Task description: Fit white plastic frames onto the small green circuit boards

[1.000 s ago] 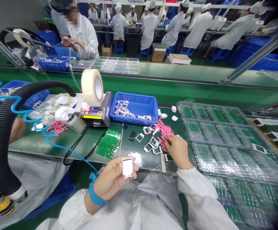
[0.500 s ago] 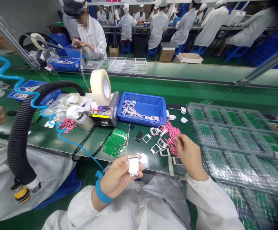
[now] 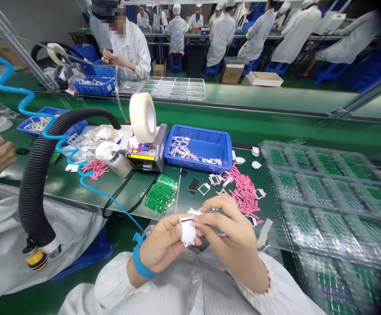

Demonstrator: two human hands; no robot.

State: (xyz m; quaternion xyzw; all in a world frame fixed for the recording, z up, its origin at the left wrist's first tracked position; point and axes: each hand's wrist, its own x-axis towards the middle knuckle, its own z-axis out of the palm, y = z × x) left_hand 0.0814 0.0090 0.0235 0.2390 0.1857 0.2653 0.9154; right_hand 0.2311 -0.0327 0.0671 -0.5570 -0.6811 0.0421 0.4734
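At 6 o'clock, left hand [image 3: 164, 241] grips white frame [image 3: 187, 232] face-up, likely so right hand [image 3: 234, 232], fingers bunched, contents unclear, can work its edge, pink strips [image 3: 245, 192] nearby at the frame's 2 o'clock.

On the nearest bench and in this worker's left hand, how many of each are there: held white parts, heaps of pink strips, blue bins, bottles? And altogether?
White part in the left hand: 1
Heaps of pink strips: 2 (right heap, left heap)
Blue bins: 2 (middle bin, left bin)
Bottle: 1
Total: 6
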